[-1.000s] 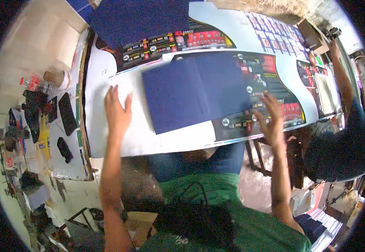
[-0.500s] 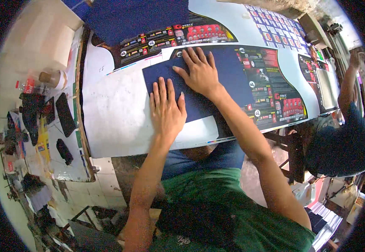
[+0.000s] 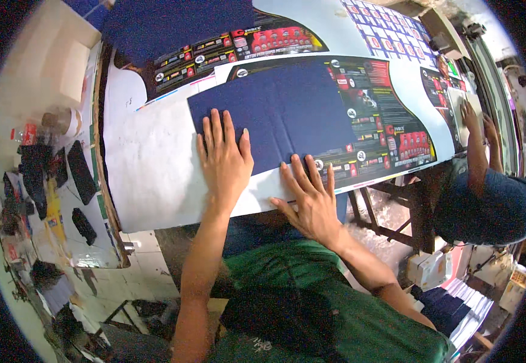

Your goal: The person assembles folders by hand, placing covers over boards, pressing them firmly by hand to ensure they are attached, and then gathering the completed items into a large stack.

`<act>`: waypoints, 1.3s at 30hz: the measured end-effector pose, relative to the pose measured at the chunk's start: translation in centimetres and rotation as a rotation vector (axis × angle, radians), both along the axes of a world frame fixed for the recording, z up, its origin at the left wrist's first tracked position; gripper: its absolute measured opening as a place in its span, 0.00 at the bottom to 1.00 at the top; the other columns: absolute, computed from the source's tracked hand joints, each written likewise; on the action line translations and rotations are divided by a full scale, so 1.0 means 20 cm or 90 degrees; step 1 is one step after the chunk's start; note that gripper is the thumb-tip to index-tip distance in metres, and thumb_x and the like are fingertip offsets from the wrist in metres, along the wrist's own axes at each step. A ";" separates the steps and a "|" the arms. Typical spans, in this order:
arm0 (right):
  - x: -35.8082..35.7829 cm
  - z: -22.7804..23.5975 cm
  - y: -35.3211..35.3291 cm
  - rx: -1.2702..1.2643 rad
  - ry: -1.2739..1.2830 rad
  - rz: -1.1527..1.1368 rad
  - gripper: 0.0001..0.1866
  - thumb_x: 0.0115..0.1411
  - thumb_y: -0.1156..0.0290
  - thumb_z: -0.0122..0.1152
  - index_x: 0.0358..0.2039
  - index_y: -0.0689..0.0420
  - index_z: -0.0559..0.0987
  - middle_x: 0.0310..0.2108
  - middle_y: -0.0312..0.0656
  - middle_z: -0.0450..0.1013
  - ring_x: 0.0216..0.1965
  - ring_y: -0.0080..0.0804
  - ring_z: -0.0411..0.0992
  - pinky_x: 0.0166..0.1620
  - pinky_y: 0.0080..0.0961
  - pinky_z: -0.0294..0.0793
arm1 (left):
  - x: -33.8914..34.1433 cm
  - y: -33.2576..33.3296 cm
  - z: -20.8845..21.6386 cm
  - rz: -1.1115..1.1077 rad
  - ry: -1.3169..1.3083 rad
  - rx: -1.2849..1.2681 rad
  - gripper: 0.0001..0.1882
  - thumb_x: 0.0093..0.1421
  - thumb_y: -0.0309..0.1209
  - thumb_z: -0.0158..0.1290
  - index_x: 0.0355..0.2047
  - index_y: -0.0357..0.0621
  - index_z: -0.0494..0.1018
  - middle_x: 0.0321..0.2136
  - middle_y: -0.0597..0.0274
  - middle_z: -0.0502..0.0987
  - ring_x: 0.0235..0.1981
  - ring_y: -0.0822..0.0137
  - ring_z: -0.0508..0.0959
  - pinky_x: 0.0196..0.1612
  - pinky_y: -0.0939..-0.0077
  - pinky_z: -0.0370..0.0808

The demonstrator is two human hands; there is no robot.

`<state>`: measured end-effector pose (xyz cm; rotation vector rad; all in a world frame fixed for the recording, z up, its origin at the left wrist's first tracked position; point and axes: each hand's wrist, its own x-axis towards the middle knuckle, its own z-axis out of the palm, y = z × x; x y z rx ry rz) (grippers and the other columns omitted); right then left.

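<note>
A dark blue sheet (image 3: 281,115) lies flat across a large printed sheet (image 3: 384,115), with faint creases running down its middle. My left hand (image 3: 224,160) rests flat with its fingers stretched out, over the blue sheet's left edge and the white surface beside it. Lower and to the right, my right hand (image 3: 311,199) is spread out at the table's front edge. Its fingertips reach the near edge of the blue sheet and the black print beside it. Neither hand grips anything.
Another printed sheet and a dark blue piece (image 3: 178,27) lie at the far side. To the right, a co-worker in a dark blue top (image 3: 483,209) has both hands at the table. Black pieces (image 3: 81,172) and a clear jar (image 3: 63,121) lie on a side surface at the left.
My right hand has moved from the upper part of the blue sheet down to its near edge. My left hand stays on the sheet's left side. The co-worker's hands now show on the table.
</note>
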<state>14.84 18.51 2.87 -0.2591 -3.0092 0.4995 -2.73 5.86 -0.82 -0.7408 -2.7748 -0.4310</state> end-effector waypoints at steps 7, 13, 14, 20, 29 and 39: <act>-0.03 0.06 0.32 -0.337 0.113 -0.040 0.28 0.62 0.59 0.69 0.57 0.63 0.79 0.55 0.55 0.78 0.58 0.54 0.75 0.65 0.46 0.68 | 0.01 -0.27 0.11 0.214 -0.336 0.564 0.38 0.72 0.52 0.49 0.69 0.33 0.61 0.65 0.39 0.67 0.68 0.49 0.66 0.69 0.57 0.61; -0.20 0.01 0.77 -0.323 0.213 -0.357 0.31 0.61 0.52 0.72 0.54 0.65 0.78 0.37 0.56 0.82 0.39 0.45 0.82 0.44 0.39 0.80 | 0.08 -0.43 0.27 0.240 -0.624 0.507 0.38 0.70 0.53 0.53 0.68 0.34 0.63 0.59 0.46 0.75 0.59 0.59 0.73 0.58 0.64 0.69; -0.21 0.00 0.79 -0.322 0.187 -0.355 0.32 0.61 0.50 0.72 0.53 0.65 0.78 0.36 0.55 0.82 0.37 0.44 0.82 0.42 0.39 0.79 | 0.06 -0.44 0.25 0.224 -0.650 0.517 0.38 0.69 0.52 0.54 0.67 0.34 0.65 0.58 0.48 0.76 0.58 0.61 0.74 0.57 0.66 0.69; -0.25 0.06 0.78 -0.317 -0.068 -0.231 0.29 0.60 0.46 0.71 0.36 0.65 0.82 0.24 0.44 0.76 0.24 0.32 0.70 0.29 0.36 0.70 | 0.10 -0.44 0.21 0.126 -0.565 0.637 0.15 0.66 0.32 0.63 0.47 0.33 0.80 0.36 0.69 0.81 0.34 0.80 0.74 0.37 0.85 0.69; -0.78 0.69 0.84 -0.220 0.044 0.009 0.20 0.63 0.54 0.72 0.34 0.62 0.88 0.26 0.38 0.83 0.27 0.19 0.75 0.31 0.26 0.73 | -0.50 -0.68 0.78 0.078 -0.119 0.399 0.19 0.63 0.41 0.65 0.25 0.42 0.73 0.21 0.75 0.67 0.25 0.77 0.64 0.29 0.75 0.62; -1.72 0.76 0.85 0.041 0.264 0.009 0.12 0.62 0.58 0.70 0.38 0.53 0.86 0.34 0.54 0.82 0.35 0.55 0.81 0.40 0.50 0.79 | -1.78 -1.06 0.86 0.360 -0.076 0.009 0.29 0.66 0.51 0.49 0.45 0.33 0.81 0.47 0.37 0.81 0.52 0.37 0.79 0.56 0.45 0.75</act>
